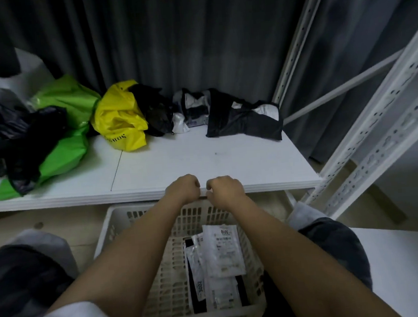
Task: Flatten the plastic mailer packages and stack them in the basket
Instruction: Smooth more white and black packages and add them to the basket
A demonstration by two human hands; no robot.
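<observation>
Both fists, left hand (184, 187) and right hand (223, 188), clenched empty at the bench (203, 163) edge. Flattened mailers (222, 251) already sit in the basket (114, 229); crumpled ones (243, 116) wait farther back. Reaching over could drag that slippery pile off.

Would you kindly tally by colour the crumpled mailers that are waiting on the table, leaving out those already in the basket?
Green mailers: 1, perhaps 2 overlapping
Yellow mailer: 1
Black mailers: at least 3; the pile at the left is hard to separate
Total: about 5 on the table
</observation>
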